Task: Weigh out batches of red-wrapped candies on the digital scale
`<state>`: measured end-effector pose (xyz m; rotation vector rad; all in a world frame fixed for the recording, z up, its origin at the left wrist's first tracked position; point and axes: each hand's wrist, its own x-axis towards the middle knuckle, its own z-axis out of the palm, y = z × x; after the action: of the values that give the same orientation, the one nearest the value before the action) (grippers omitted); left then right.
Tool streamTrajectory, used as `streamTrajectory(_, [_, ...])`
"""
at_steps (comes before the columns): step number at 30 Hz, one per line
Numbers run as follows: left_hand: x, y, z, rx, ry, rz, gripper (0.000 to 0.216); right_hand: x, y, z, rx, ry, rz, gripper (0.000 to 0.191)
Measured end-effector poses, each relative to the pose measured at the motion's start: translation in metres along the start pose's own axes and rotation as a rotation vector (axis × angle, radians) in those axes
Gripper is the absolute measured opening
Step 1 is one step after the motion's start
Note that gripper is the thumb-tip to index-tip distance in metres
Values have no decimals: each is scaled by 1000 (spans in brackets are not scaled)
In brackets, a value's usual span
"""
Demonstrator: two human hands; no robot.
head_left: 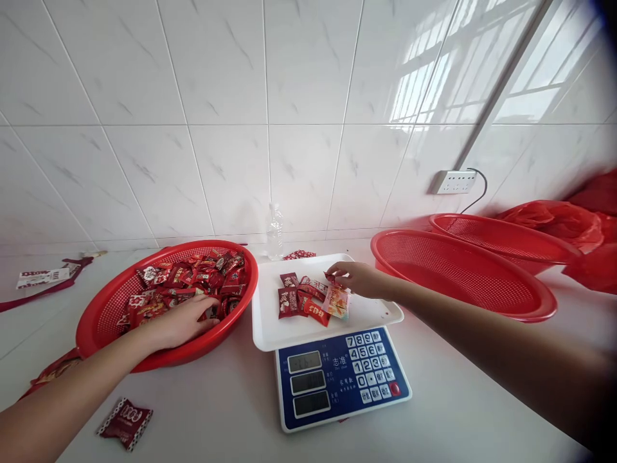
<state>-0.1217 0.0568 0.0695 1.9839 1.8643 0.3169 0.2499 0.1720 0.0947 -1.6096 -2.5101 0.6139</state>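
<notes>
Packet [330, 278] pinched in right fingers [340, 272] over tray [270, 334], left fingers [208, 319] on candies [193, 276], grip unclear

You've got glossy, crinkly wrapped sweets [193, 278] in a red perforated plastic basket [99, 320], more on the smooth white plastic tray [270, 329]; scale face [337, 381] shiny blue, wall tiles [193, 96] glazed, bottle [274, 231] clear plastic, counter [457, 399] smooth white

1 head view, facing forward-down at tiled wall [216, 96], close above scale [343, 377].
</notes>
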Motion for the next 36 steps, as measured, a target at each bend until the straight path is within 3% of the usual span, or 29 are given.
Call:
streamTrajectory(5, [-1,7,1,-258,-157,-43,22,-18,-11,-6,-23,-94,-30,45])
streamTrajectory(9, [-2,6,0,-289,-264,-136,19,-29,-25,-4,-34,-136,-97,51])
streamTrajectory(17, [-4,3,-15,48,-250,-86,17,-34,-41,13,-115,-55,-231,51])
streamTrajectory(22, [-5,-11,-28,178,-183,-179,18,-36,-42,19,-246,-34,-276,52])
streamTrajectory(27, [-8,-29,-37,304,-119,-282,22,-26,-22,29,-251,47,-298,49])
streamTrajectory(32, [-11,-25,-45,285,-196,-276,12,-22,-17,36,-274,94,-323,51])
streamTrajectory(36, [-17,-18,-49,215,-274,-261,16,-35,-31,31,-248,26,-401,50])
